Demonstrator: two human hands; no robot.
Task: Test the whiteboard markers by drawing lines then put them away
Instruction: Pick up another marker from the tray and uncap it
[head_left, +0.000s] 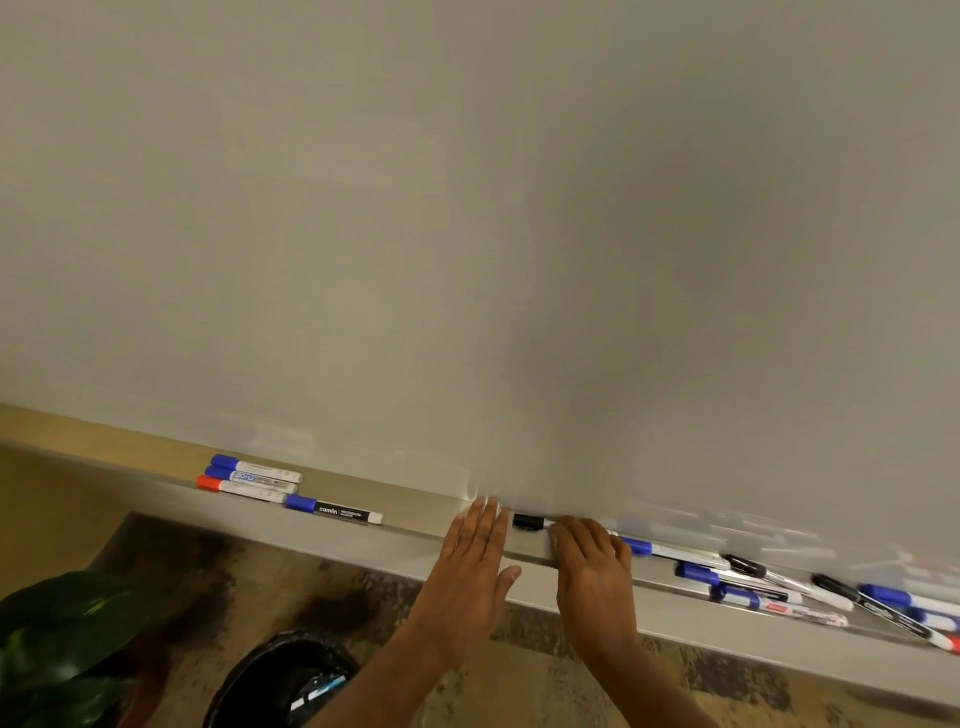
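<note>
Black plastic marks the cap of the black-capped marker, which lies on the metal tray under the whiteboard. Its barrel is covered by the right hand. The fingers of this hand are curled over the barrel, so the marker is judged to be gripped, although the underside of the grip is hidden. The left hand is laid flat on the tray just left of the cap, with fingers straight and nothing held.

No line is seen on the whiteboard, so the test of this marker is judged as not yet done. The tray is narrow and its near lip is low. If the marker is dragged toward the near side, it can be rolled over the lip and lost to the floor or into the black bin below.

The loose pile of markers begins just right of the right hand and can be knocked by a careless lift. The four markers set far to the left can be mixed with untested ones if the marker is laid down in the wrong group.
</note>
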